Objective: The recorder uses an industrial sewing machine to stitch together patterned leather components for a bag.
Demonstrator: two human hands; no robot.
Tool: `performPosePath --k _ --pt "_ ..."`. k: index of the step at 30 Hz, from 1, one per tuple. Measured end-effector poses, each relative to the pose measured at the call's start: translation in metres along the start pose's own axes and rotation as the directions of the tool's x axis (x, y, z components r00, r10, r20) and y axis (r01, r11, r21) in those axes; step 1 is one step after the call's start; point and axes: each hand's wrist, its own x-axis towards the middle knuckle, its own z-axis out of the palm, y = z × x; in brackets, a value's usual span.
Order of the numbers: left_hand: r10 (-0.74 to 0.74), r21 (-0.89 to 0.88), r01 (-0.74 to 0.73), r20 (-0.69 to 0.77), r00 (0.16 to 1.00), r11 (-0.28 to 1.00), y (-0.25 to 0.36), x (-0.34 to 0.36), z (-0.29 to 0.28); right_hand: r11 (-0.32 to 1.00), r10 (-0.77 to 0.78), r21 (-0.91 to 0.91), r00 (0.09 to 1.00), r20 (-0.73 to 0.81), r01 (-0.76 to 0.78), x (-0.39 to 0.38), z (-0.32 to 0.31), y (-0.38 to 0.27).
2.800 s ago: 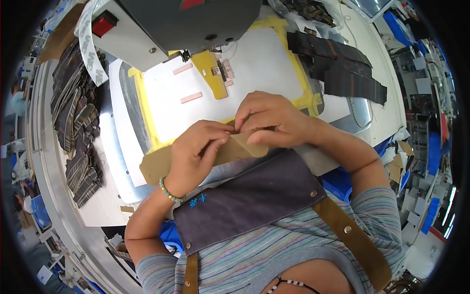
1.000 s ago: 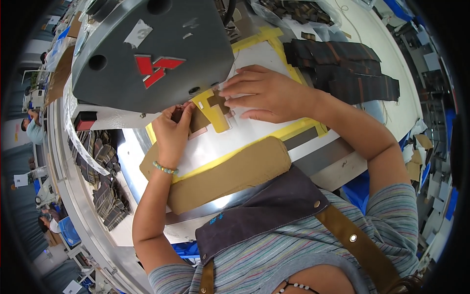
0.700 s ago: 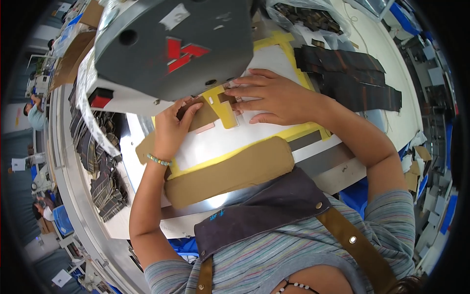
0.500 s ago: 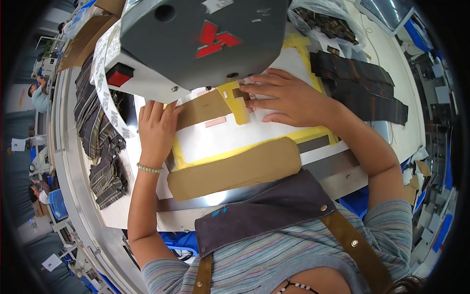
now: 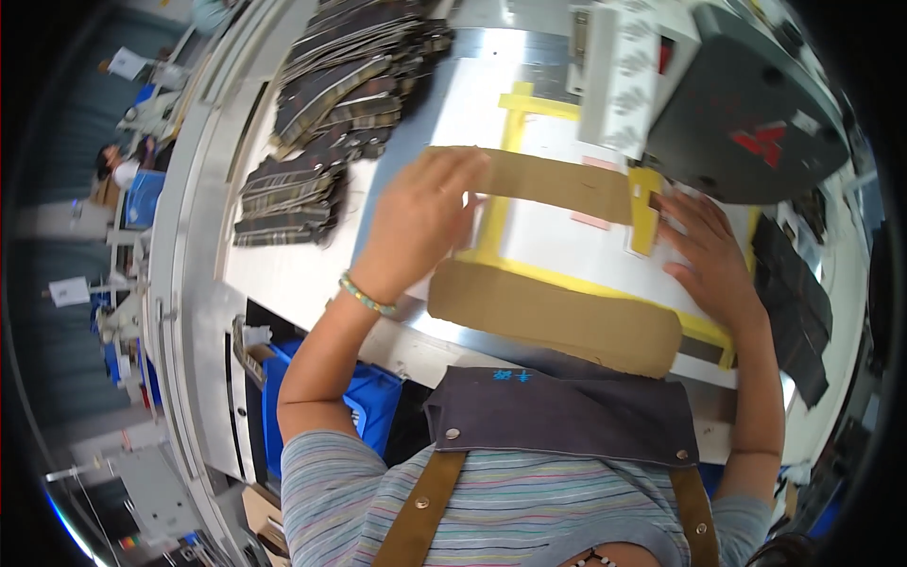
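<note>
My left hand (image 5: pixel 420 222), with a beaded bracelet on the wrist, is at the left end of a flat brown strip (image 5: pixel 557 184). Motion smears its fingers, and I cannot tell whether they grip the strip. A yellow notched template piece (image 5: pixel 644 213) meets the strip's right end. Beside that piece, my right hand (image 5: pixel 707 250) lies with its fingers spread, the fingertips at a small dark bit partly hidden by them. Pinkish pads (image 5: pixel 590 220) show along the strip's edges. Beneath everything is a white board (image 5: pixel 548 241) bordered by yellow tape (image 5: pixel 567 281).
A grey machine head (image 5: pixel 746 113) with a red emblem overhangs the board at upper right. Dark plaid fabric pieces (image 5: pixel 350 85) are heaped at left, and dark fabric (image 5: pixel 794 302) lies at right. A long brown padded piece (image 5: pixel 553 317) covers the near edge. A blue bin (image 5: pixel 373 397) stands below the table.
The view has swung left, so the machine head now appears at upper right. My left hand is blurred and sits at the strip's far left end. My right hand stays by the yellow piece.
</note>
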Motion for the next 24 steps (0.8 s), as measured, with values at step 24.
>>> performPosePath --k 24 --pt "-0.587 0.015 0.611 0.294 0.754 0.792 -0.290 -0.086 -0.067 0.982 0.113 0.173 0.968 -0.224 -0.075 -0.008 -0.003 0.018"
